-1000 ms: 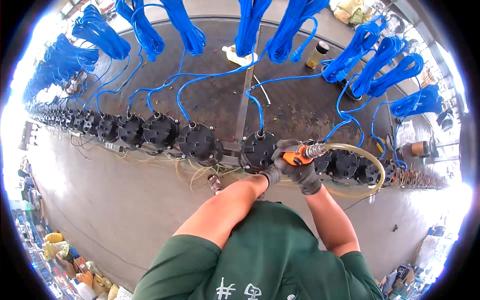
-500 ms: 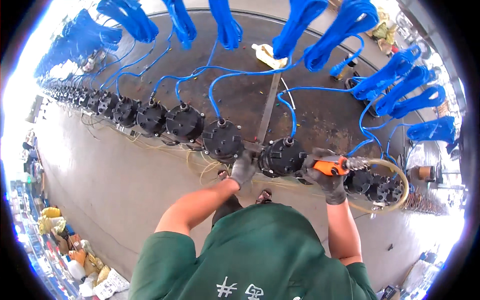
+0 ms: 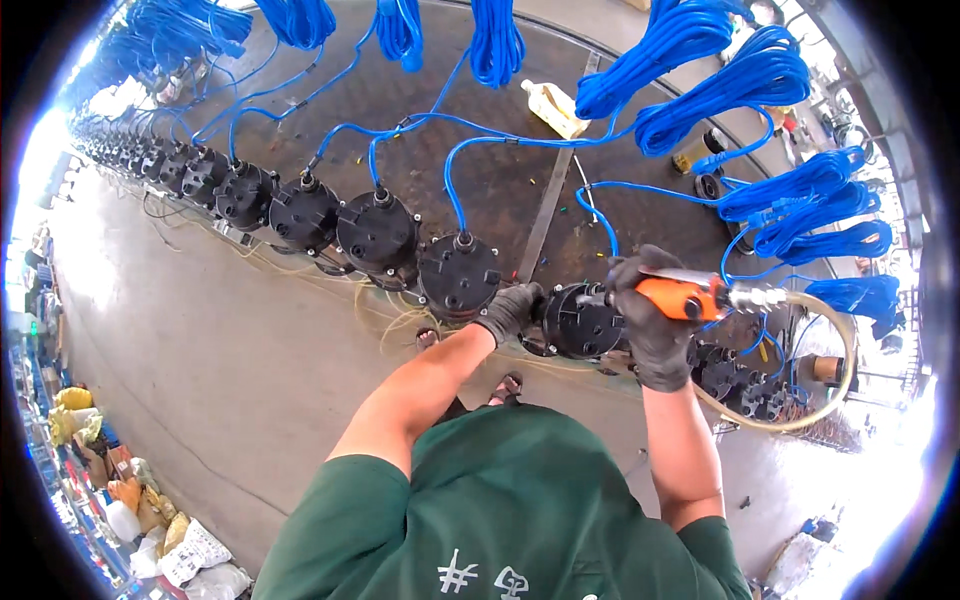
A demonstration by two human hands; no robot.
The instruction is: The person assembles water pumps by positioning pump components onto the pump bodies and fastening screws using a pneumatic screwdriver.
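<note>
A black round housing with a blue cable stands at the front edge of the table between my hands. My left hand, in a dark glove, is closed at its left rim, fingers curled against the edge. My right hand, gloved too, wraps round an orange air tool over the housing's right side. The tool's thin tip points left above the housing top; whether it touches a screw cannot be made out. A yellowish air hose loops from the metal coupling at its right end.
More black housings line the table edge to both sides. Blue cable bundles hang over the dark table. A pale plastic bottle lies at the back. Bags are heaped on the floor at lower left.
My left hand has moved up and right onto the housing's rim. The right hand has lifted the air tool higher, over the housing. The whole view has shifted slightly.
</note>
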